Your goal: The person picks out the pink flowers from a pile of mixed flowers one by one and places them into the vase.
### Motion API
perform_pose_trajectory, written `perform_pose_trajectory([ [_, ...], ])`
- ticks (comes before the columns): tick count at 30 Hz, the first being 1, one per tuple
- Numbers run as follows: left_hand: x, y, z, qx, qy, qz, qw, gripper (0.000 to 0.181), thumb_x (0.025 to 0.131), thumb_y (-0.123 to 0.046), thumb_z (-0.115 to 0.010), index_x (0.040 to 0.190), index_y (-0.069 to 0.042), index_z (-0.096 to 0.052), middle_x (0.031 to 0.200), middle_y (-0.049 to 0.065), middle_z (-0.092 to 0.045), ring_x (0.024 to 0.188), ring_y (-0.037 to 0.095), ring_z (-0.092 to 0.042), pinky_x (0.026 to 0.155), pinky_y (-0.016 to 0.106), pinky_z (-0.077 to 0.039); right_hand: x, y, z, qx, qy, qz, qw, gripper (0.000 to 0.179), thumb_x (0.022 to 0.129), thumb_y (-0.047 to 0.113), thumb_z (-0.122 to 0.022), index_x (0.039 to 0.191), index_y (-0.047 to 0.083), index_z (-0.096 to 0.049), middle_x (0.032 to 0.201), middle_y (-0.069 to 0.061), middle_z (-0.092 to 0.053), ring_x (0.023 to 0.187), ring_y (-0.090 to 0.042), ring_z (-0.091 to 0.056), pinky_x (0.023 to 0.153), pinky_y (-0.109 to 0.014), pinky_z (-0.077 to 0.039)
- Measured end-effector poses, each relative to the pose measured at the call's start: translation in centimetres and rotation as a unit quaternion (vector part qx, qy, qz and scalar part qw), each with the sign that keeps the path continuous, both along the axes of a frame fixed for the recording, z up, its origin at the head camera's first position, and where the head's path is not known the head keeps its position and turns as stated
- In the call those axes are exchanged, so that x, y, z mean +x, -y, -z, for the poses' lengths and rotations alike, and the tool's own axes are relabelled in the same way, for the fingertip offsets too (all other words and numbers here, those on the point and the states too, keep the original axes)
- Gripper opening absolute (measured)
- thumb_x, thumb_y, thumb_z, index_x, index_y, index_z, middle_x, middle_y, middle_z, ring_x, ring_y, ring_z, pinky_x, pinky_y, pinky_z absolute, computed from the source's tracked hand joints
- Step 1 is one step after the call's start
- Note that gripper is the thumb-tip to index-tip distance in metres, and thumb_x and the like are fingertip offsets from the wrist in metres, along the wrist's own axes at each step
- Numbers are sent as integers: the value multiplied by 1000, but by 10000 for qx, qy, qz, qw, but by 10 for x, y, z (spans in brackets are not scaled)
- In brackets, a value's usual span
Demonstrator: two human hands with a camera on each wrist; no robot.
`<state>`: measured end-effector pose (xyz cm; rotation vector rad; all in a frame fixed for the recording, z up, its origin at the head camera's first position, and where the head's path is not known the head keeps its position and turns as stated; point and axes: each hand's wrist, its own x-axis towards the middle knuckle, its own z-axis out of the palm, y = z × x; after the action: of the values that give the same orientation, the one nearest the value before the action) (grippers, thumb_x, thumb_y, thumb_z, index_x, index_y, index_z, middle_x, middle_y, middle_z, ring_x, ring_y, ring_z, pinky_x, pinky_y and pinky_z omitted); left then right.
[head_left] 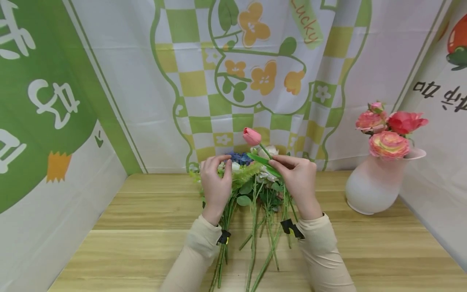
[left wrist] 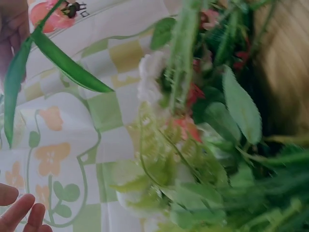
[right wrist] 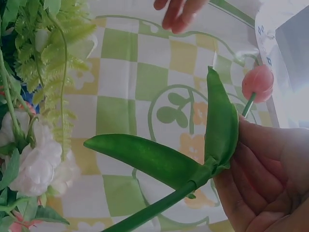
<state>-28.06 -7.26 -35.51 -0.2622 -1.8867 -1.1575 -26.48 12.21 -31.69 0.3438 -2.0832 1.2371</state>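
A pink tulip [head_left: 252, 137] with a green stem and two long leaves is pinched between thumb and fingers of my right hand [head_left: 300, 178]. In the right wrist view the tulip's bloom [right wrist: 258, 83] stands past the fingertips, and its leaves [right wrist: 145, 157] spread below the grip. My left hand [head_left: 217, 184] is raised to the left, fingers bent loosely, holding nothing. Beneath both hands lies a pile of artificial flowers [head_left: 245, 188] with blue, white and pale green heads, their long stems [head_left: 253, 243] pointing toward me. White blooms [right wrist: 36, 157] of the pile show in the right wrist view.
A pink and white pitcher vase [head_left: 375, 186] stands at the right of the wooden table [head_left: 146, 243], holding several pink and coral flowers [head_left: 389, 144]. A printed cloth [head_left: 198, 103] hangs behind the table, with printed panels at both sides.
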Motion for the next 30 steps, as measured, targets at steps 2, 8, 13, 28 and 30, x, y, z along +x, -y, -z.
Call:
perform_pose_trajectory([
  [2, -1, 3, 3, -93, 28, -23, 10000, 13, 91, -11, -62, 99, -6, -71, 99, 10, -66, 92, 27, -52, 81, 39, -41, 0, -2, -1, -10, -32, 55, 10000, 17, 77, 19, -78, 92, 11, -78, 85, -9, -75, 72, -18, -72, 60, -10, -51],
  [8, -6, 14, 13, -390, 32, -163, 9991, 12, 89, -10, -63, 97, -4, -71, 97, 11, -67, 95, 28, -52, 85, 41, -41, -2, -11, -1, -34, -163, 210, 9996, 18, 77, 21, -78, 91, 10, -78, 84, -8, -75, 72, -18, -72, 61, -9, -51],
  [13, -9, 23, 19, -644, 22, -320, 9974, 13, 87, -8, -65, 96, -3, -71, 97, 12, -67, 94, 29, -53, 84, 42, -41, -4, -17, -1, -80, -233, 371, 9990, 16, 76, 21, -79, 90, 11, -78, 83, -7, -75, 72, -18, -72, 61, -8, -50],
  [28, -4, 59, 35, -1046, 370, -487, 9926, 16, 85, -7, -65, 99, 0, -69, 100, 14, -67, 95, 30, -52, 89, 42, -40, -3, -31, -3, -43, -118, 703, 9974, 16, 77, 22, -79, 90, 13, -78, 84, -5, -75, 68, 15, -61, 61, -6, -49],
  [30, -3, 64, 37, -1094, 396, -514, 9919, 16, 85, -6, -65, 99, 1, -69, 101, 15, -66, 94, 30, -52, 87, 42, -40, -3, -32, -3, -44, -110, 723, 9973, 16, 76, 22, -80, 91, 13, -78, 84, -5, -75, 67, 15, -61, 60, -6, -49],
])
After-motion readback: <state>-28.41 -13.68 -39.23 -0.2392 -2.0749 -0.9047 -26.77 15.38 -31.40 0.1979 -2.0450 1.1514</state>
